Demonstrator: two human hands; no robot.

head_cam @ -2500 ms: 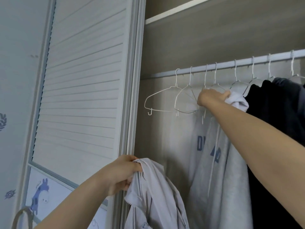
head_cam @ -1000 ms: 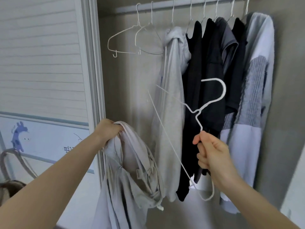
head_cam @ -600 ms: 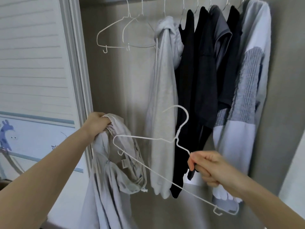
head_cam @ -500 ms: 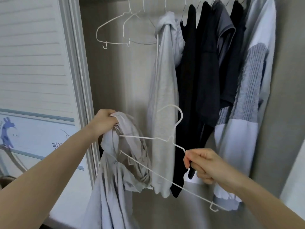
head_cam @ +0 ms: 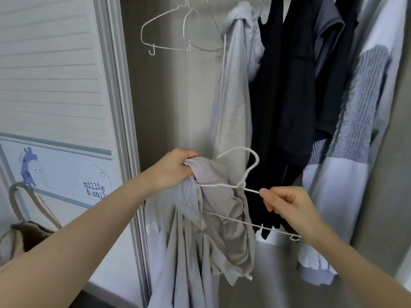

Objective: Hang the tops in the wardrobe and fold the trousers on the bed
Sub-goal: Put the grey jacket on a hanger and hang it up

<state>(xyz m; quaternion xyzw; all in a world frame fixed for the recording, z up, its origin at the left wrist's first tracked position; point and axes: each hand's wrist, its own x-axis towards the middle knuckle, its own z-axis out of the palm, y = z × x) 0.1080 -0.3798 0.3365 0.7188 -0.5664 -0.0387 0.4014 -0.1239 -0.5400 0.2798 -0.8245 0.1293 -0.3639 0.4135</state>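
Head view, the only view supplied. The left hand enters from 8 o'clock on a bare forearm, raised toward the frame centre, knuckles up, fingers curled tight around a bunched fold of a pale grey top. The top hangs from that grip in crumpled folds and trails down to the bottom edge at 6 o'clock. The right hand enters from 5 o'clock, forearm angled up and leftward; thumb and forefinger are pinched together on the shoulder wire of a white wire hanger, just to the right of its neck, with the remaining fingers curled beneath. The hanger's hook rises at 12 o'clock from the pinch point and opens leftward. Its left shoulder wire runs to 9 o'clock and disappears into the fabric beside the left hand; its lower bar passes across the cloth and ends at a small clip at 4 o'clock, below the right wrist. Whether the left tip sits inside the neckline cannot be determined. Behind, in the open wardrobe, two empty wire hangers hang at 11 o'clock, a light grey hoodie at 12 o'clock, dark garments at 1 o'clock, and a grey-and-white knit sweater at 2 o'clock. The louvred sliding door fills 9 to 10 o'clock.
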